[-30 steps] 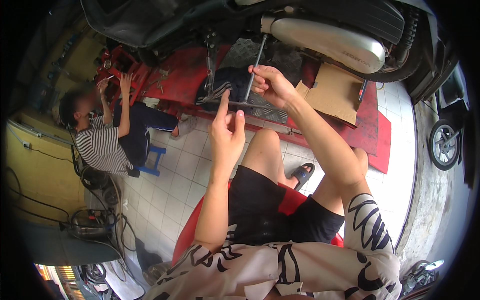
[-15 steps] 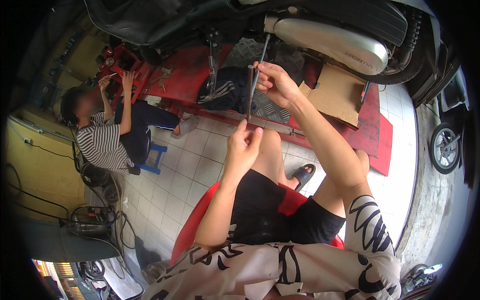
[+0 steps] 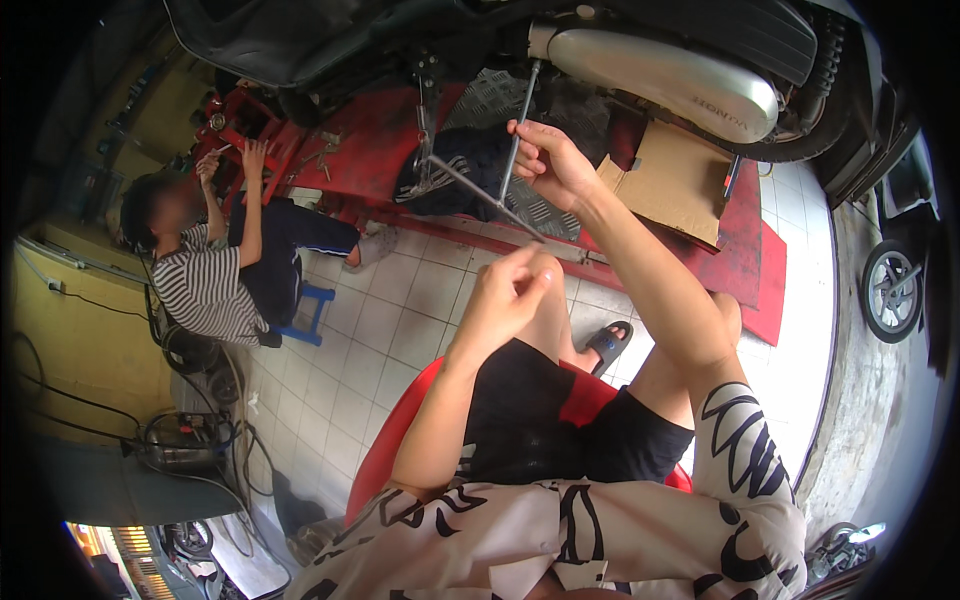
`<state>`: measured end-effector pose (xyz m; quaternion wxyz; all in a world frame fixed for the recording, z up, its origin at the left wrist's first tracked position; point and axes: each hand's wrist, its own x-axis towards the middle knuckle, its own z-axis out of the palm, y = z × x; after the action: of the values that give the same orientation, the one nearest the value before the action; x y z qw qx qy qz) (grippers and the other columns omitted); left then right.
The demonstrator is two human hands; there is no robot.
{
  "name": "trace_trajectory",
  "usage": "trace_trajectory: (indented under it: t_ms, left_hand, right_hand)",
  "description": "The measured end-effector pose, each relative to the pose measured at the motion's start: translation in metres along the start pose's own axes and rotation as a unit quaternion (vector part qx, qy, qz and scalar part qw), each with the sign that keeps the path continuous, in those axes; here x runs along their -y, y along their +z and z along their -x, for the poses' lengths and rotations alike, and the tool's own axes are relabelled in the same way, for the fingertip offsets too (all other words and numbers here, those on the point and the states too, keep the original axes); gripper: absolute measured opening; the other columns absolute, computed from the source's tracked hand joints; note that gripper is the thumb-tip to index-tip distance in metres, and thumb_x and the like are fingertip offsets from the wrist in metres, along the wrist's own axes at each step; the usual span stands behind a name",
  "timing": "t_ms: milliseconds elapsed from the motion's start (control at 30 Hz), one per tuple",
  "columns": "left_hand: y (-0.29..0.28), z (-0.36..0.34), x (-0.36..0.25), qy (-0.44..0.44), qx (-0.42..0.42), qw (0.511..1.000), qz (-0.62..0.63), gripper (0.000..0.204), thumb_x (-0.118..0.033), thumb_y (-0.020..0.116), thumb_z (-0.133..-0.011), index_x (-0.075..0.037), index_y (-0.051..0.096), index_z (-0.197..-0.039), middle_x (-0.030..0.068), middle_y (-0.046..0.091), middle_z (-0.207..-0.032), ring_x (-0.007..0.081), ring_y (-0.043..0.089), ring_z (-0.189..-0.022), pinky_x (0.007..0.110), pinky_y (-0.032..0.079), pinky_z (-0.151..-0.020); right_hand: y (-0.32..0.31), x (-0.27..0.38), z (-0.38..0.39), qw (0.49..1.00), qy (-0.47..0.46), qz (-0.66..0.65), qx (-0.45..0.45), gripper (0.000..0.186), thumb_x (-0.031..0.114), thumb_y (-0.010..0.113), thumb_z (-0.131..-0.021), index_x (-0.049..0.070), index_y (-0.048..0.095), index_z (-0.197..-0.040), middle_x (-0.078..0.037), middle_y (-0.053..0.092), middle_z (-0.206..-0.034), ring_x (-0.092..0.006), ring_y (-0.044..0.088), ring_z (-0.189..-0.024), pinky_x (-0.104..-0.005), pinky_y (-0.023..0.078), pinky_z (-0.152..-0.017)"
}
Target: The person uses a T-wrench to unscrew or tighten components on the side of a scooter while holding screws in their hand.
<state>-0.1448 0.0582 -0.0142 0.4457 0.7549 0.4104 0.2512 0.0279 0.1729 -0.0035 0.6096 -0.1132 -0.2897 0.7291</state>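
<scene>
Comprises one T-handled wrench [image 3: 508, 172], pinched narrowly in one right hand [image 3: 553, 168], far end beside one silver engine cover [image 3: 660, 85]; one half-curled, part-open left hand [image 3: 503, 300], index fingertip [image 3: 532, 254] at one crossbar end, contact unclear; one cardboard piece [image 3: 675, 185] and one dark cloth [image 3: 482, 152] on one red platform [image 3: 357, 152].

There is one red metal platform [image 3: 755, 285]; over it, one grey metal T-handled wrench [image 3: 508, 172]; on it, one brown cardboard piece [image 3: 680, 185] and one dark white-striped cloth [image 3: 485, 150]; before it, one blue stool [image 3: 318, 315] and one black open-toed sandal [image 3: 610, 345].
</scene>
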Motion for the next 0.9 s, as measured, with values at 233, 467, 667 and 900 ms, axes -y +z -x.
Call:
trace_trajectory:
  t_ms: [233,467,667,900]
  left_hand:
    - [-0.006,-0.006,-0.055,0.123,-0.158,0.975,0.095,0.068,-0.004,0.055,-0.092,-0.002,0.020,-0.150,-0.0030,0.047,-0.067,0.0022,0.043,-0.063,0.017,0.035,-0.058]
    - [0.015,0.001,-0.020,0.044,-0.066,0.995,0.054,0.055,-0.005,0.059,-0.091,0.005,0.038,-0.140,-0.0041,0.046,-0.063,0.0006,0.040,-0.058,0.018,0.033,-0.052]
    - [0.000,-0.004,-0.067,0.138,-0.113,0.983,0.039,0.062,-0.003,0.058,-0.090,-0.003,0.032,-0.146,-0.0025,0.046,-0.065,0.0021,0.042,-0.059,0.017,0.036,-0.055]
    - [0.000,-0.001,-0.027,0.027,-0.179,0.983,-0.016,0.056,-0.005,0.059,-0.090,0.005,0.036,-0.141,-0.0029,0.043,-0.057,0.0023,0.038,-0.053,0.020,0.032,-0.049]
  right_hand:
    - [-0.005,0.010,0.002,1.000,-0.016,0.016,0.005,0.011,0.013,0.057,-0.094,0.002,0.057,-0.094,0.003,0.043,-0.060,-0.0054,0.034,-0.050,-0.0225,0.030,-0.052]
    - [0.001,0.008,-0.001,1.000,-0.019,-0.004,0.005,0.013,0.016,0.058,-0.094,0.003,0.058,-0.099,0.005,0.041,-0.063,-0.0034,0.033,-0.051,-0.0208,0.029,-0.052]
    - [-0.004,0.012,0.003,1.000,-0.016,0.004,-0.002,0.014,0.016,0.057,-0.095,0.003,0.058,-0.100,0.005,0.042,-0.063,-0.0036,0.033,-0.051,-0.0209,0.030,-0.052]
    - [0.005,0.008,0.001,0.999,-0.015,-0.031,0.002,0.011,0.011,0.055,-0.094,0.001,0.057,-0.098,0.002,0.043,-0.064,-0.0053,0.034,-0.052,-0.0216,0.030,-0.051]
